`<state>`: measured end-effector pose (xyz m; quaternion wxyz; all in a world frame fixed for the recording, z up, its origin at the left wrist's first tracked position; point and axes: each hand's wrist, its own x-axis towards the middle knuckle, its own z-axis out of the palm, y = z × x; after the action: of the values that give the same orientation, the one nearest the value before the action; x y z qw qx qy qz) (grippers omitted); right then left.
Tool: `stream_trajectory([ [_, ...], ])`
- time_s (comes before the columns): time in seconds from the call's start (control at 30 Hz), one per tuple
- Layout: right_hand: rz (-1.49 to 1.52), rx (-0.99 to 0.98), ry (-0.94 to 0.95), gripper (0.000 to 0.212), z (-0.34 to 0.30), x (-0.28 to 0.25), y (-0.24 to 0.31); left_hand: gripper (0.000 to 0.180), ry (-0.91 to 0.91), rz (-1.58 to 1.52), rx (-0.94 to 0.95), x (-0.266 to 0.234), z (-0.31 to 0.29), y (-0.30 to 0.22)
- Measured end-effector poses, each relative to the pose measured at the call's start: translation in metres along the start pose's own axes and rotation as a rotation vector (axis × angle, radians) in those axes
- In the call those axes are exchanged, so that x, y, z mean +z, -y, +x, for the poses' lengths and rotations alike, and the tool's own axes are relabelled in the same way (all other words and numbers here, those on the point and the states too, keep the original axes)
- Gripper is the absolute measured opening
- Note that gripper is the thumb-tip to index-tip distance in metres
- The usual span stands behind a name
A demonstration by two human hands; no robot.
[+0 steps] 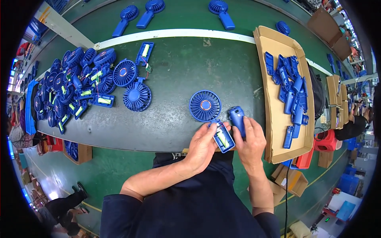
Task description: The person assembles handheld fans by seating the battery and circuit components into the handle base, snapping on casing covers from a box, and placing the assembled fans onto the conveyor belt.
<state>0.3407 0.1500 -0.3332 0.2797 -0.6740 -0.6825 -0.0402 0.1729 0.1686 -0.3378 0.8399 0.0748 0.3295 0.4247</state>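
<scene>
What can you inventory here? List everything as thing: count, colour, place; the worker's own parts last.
open handheld fan: one, blue, bench's near edge
battery: one, lime, in its handle
handle cover: one, blue, beside it
heaped open fans: many, blue, bench left
cardboard tray: one, brown, bench right
loose handle covers: many, blue, in tray
workbench: one, dark green, centre
rail: one, white, bench's far edge
handheld fans: at least four, blue, beyond rail
cardboard boxes: several, brown, floor
other people: several, dark-clothed, edges
left fingers: one hand's, holding open fan
right fingers: one hand's, holding handle cover

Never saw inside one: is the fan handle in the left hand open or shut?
Open: the handle has no cover on, so its green battery shows inside.
</scene>
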Motion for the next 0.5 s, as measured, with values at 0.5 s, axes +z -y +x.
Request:
stream_trajectory([
  [0.5,0.052,-0.111,0.076,0.043,-0.013,-0.018,0.041,0.066,0.182,-0.062,-0.046,-0.006,0.002,0.001],
])
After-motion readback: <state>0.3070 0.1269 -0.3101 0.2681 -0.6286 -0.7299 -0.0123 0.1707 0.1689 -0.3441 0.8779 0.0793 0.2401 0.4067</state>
